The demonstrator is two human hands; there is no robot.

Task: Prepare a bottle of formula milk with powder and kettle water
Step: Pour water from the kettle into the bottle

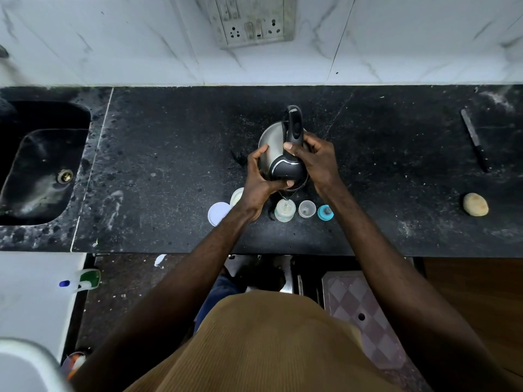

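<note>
On black stone counter: pouring tilted steel kettle into clear plastic bottle, left hand gripping body, right hand gripping handle. Mid water step; to do: fit teal teat collar, shake.

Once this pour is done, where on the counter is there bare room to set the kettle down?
Bare counter lies between the sink and the white lid, and again between the teal cap and the knife. Behind the kettle, towards the wall, is bare too. Crowded: the front row of lid, tub, bottle, clear cup, cap.
</note>
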